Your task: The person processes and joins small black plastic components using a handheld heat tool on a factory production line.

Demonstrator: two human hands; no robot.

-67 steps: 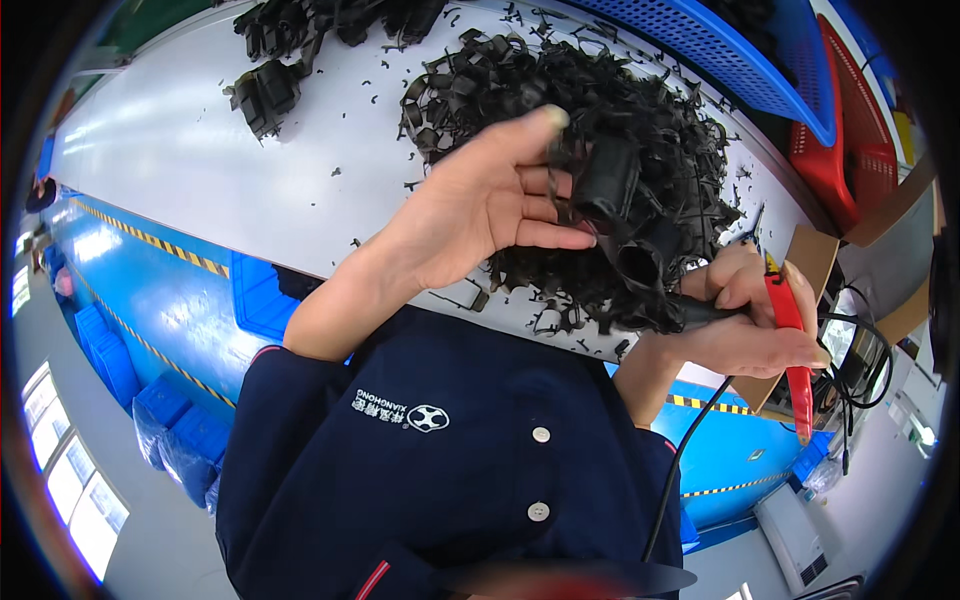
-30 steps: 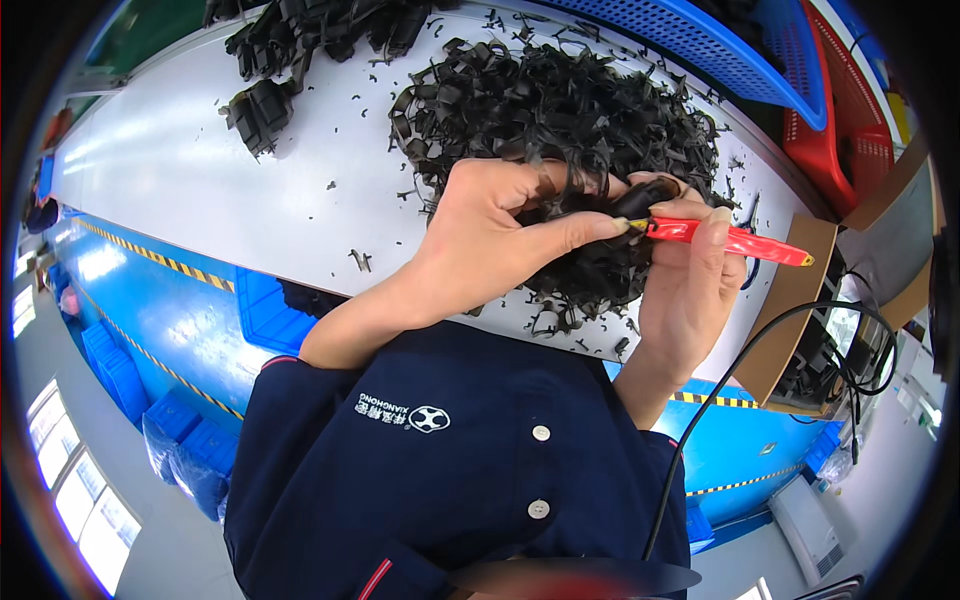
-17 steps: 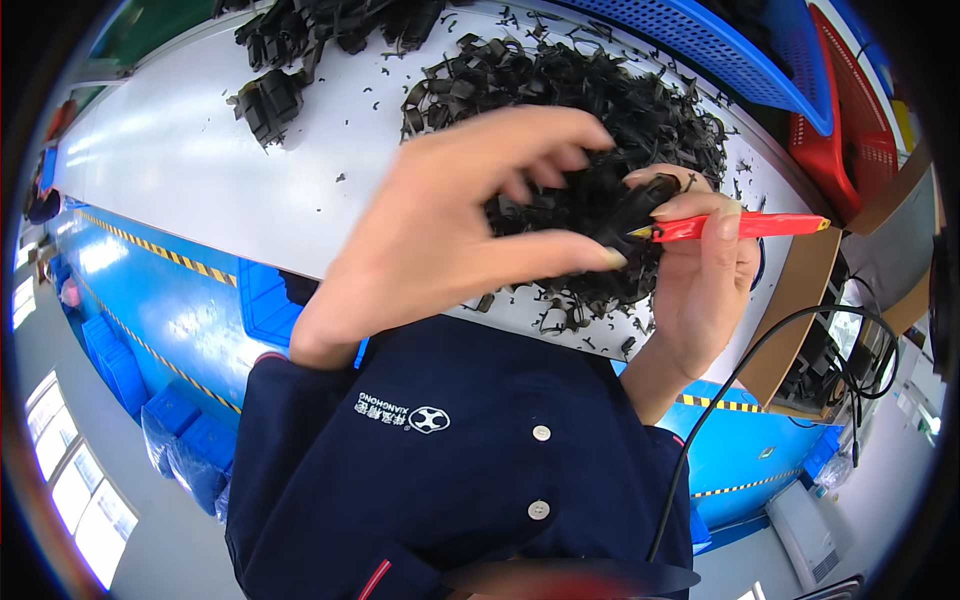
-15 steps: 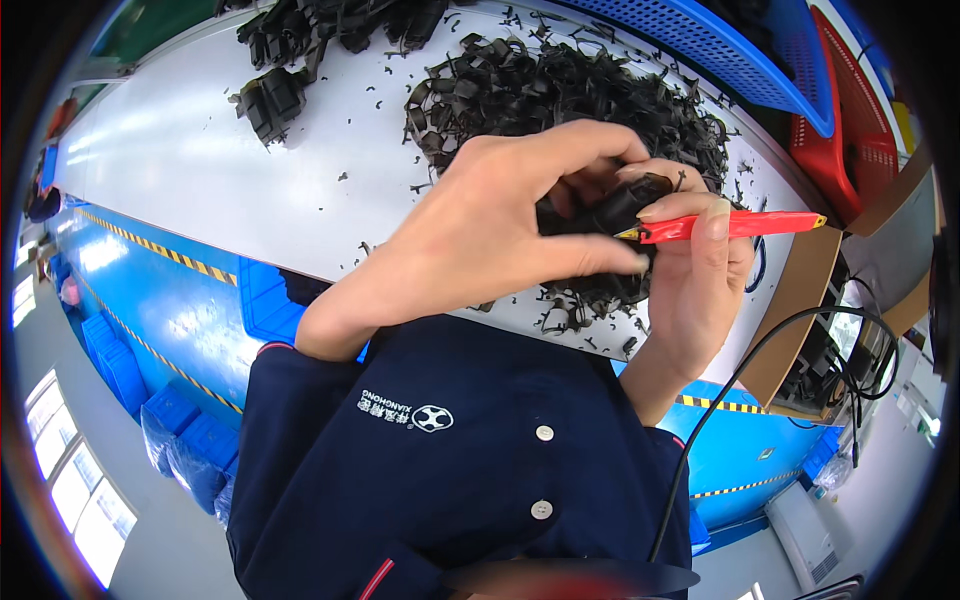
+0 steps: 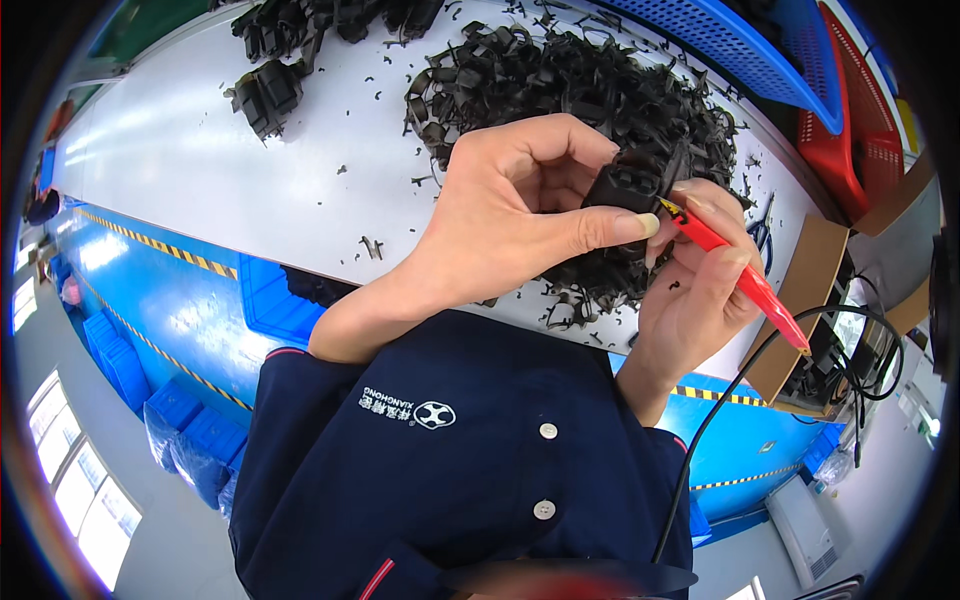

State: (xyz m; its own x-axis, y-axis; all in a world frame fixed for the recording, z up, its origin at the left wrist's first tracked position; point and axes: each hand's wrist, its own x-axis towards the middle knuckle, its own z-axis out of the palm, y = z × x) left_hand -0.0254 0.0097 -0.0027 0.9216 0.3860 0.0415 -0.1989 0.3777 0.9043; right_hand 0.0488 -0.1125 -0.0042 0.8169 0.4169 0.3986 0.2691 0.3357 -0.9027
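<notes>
Between its thumb and fingers, my left hand (image 5: 520,205) grips a black moulded plastic part (image 5: 622,188). My right hand (image 5: 700,270) is closed round a craft knife (image 5: 735,262) with a red-wrapped handle. The knife's tip meets the right edge of the part, close to my left thumb; whether it cuts in there I cannot tell. Behind and below both hands spreads a heap of black plastic trimmings (image 5: 540,85).
More black moulded parts (image 5: 268,98) lie at the far left of the white table (image 5: 200,170). A blue perforated basket (image 5: 720,50) and a red basket (image 5: 850,130) stand far right. A cardboard box (image 5: 790,310) is at the right edge, with a black cable (image 5: 735,380) running past it.
The knife has swung from nearly level to slanting, its rear end now lower. The black part has turned in my left hand, and my left thumb now presses on it.
</notes>
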